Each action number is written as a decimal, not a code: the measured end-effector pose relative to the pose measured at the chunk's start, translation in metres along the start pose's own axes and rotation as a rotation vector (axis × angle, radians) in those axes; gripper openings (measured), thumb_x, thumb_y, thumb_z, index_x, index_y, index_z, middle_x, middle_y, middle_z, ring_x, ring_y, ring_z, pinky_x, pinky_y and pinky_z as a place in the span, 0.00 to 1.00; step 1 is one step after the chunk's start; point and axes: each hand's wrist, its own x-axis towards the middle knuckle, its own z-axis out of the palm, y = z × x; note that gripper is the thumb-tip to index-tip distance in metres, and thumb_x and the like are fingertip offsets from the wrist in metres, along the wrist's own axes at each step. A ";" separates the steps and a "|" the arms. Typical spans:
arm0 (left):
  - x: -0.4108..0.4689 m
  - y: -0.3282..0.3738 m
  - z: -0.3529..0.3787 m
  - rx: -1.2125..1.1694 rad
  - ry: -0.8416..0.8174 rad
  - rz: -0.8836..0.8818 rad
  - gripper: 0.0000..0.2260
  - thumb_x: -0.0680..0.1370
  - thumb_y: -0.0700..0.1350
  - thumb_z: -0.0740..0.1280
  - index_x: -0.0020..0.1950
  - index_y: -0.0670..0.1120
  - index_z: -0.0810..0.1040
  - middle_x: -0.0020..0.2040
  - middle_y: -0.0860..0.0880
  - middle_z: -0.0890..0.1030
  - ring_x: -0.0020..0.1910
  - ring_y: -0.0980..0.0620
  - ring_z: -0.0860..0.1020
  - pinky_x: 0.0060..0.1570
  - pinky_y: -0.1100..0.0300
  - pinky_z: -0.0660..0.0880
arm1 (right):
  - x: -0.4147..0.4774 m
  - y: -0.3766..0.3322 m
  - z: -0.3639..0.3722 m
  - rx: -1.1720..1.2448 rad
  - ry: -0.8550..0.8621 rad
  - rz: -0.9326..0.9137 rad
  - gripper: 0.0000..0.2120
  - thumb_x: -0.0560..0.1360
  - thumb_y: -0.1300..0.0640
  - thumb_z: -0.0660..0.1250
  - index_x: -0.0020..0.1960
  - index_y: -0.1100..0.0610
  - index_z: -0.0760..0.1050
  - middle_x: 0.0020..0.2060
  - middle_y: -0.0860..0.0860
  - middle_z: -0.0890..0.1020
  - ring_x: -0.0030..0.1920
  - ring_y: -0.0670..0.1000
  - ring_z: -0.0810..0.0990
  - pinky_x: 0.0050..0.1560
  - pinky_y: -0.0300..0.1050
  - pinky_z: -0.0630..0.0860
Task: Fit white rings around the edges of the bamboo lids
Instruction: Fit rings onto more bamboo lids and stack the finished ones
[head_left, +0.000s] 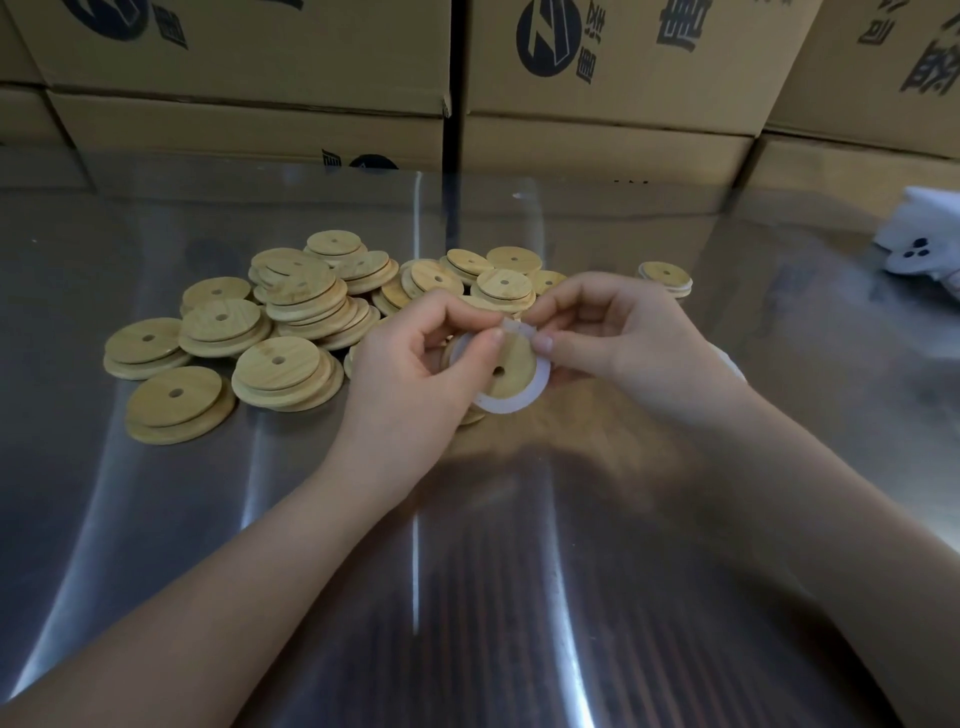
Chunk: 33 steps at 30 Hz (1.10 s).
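Observation:
A round bamboo lid (511, 366) with a small centre hole is held up between both hands above the steel table. A white ring (511, 402) loops around its lower and right edge, its top end pulled up near the fingertips. My left hand (421, 364) grips the lid and ring from the left, thumb on the ring. My right hand (613, 332) pinches the ring's top end from the right. A heap of bare bamboo lids (291, 306) lies behind and to the left.
The shiny steel table (467, 545) reflects the boxes. Cardboard boxes (597, 78) stack like a wall along the far edge. One lid with a ring (666, 278) lies apart at the right. A white bag-like object (922, 239) sits at the far right.

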 end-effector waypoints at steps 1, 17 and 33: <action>0.001 0.000 0.000 -0.025 0.009 -0.017 0.07 0.75 0.40 0.70 0.45 0.53 0.80 0.45 0.58 0.84 0.47 0.61 0.82 0.45 0.68 0.77 | 0.000 0.000 0.000 0.022 0.010 0.023 0.05 0.74 0.69 0.69 0.46 0.61 0.79 0.36 0.53 0.82 0.38 0.48 0.83 0.39 0.40 0.80; -0.001 0.003 0.008 -0.232 0.200 -0.263 0.07 0.77 0.35 0.69 0.47 0.47 0.82 0.43 0.51 0.85 0.46 0.55 0.83 0.48 0.63 0.79 | 0.000 0.000 0.003 0.193 0.037 0.172 0.06 0.73 0.68 0.70 0.42 0.60 0.83 0.40 0.62 0.84 0.37 0.53 0.83 0.36 0.44 0.82; 0.005 0.000 -0.002 0.018 0.078 -0.148 0.05 0.76 0.38 0.72 0.46 0.48 0.79 0.44 0.51 0.84 0.45 0.55 0.83 0.46 0.61 0.80 | -0.003 0.004 0.018 0.147 0.146 0.065 0.11 0.75 0.70 0.68 0.48 0.56 0.83 0.45 0.58 0.85 0.45 0.53 0.84 0.42 0.46 0.83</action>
